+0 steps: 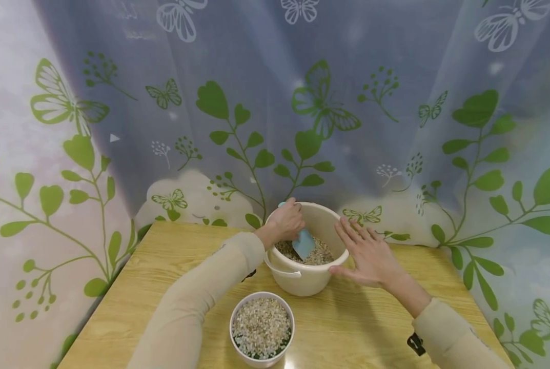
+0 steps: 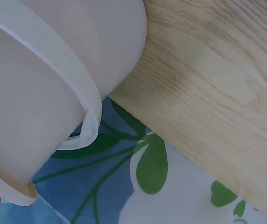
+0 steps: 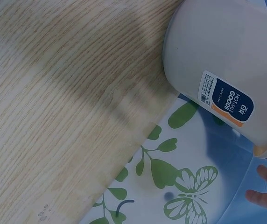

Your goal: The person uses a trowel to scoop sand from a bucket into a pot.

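Observation:
A cream bucket stands near the table's back edge with mixed gravel inside. Over its left rim, my left hand grips the handle of a light blue shovel, whose blade points down into the gravel. My right hand has its fingers spread along the bucket's right side, with thumb and fingertips at the rim. In the right wrist view, fingers show beside the bucket's rim. Nearer to me sits a round white pot topped with gravel, with dark green showing round the edge.
The bucket's white carrying handle hangs down on its front left. A printed label is stuck on the bucket's side. Everything stands on a wood-grain table. A curtain with leaves and butterflies hangs right behind it.

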The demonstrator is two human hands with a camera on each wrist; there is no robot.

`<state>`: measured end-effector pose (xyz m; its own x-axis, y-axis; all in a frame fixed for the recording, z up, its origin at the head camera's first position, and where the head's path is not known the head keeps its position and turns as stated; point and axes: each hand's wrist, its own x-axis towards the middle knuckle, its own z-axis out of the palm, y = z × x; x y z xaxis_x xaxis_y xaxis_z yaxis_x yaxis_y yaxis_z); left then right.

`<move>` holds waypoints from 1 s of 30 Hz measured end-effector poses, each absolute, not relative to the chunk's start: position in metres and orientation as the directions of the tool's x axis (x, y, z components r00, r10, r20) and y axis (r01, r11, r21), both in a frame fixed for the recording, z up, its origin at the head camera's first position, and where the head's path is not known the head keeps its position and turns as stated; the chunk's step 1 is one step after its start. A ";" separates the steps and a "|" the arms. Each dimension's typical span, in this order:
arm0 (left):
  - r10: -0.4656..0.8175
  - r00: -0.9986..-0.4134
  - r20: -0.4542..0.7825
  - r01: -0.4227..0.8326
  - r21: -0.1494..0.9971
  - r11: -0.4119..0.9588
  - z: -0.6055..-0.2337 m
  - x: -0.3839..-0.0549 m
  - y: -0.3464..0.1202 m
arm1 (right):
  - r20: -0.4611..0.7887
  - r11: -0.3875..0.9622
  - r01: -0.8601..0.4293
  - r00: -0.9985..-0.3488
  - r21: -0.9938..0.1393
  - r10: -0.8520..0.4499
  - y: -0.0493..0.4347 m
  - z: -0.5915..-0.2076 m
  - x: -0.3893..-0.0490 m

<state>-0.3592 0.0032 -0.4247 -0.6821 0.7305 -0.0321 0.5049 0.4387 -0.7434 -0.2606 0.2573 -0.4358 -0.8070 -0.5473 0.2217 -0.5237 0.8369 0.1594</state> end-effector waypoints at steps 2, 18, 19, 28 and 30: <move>0.727 -0.686 -0.036 0.514 -0.731 0.449 -0.425 -0.358 0.003 | 0.224 0.838 -0.523 -0.807 0.157 -0.546 0.257 -0.436 -0.261; 0.746 -0.661 -0.081 0.596 -0.660 0.457 -0.424 -0.348 0.005 | 0.227 0.836 -0.526 -0.804 0.158 -0.549 0.257 -0.437 -0.261; 0.743 -0.664 -0.084 0.599 -0.656 0.460 -0.424 -0.348 0.005 | 0.224 0.836 -0.526 -0.805 0.159 -0.549 0.257 -0.437 -0.261; 0.738 -0.668 -0.089 0.645 -0.564 0.516 -0.424 -0.348 0.005 | 0.236 0.834 -0.528 -0.800 0.157 -0.551 0.258 -0.438 -0.262; 0.738 -0.669 -0.088 0.653 -0.545 0.526 -0.424 -0.348 0.005 | 0.239 0.834 -0.529 -0.799 0.155 -0.552 0.258 -0.438 -0.261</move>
<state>-0.3479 0.0047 -0.4243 -0.6689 0.7380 -0.0883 0.6525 0.5262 -0.5453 -0.2614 0.2576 -0.4382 -0.7991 -0.5516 0.2392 -0.5294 0.8341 0.1551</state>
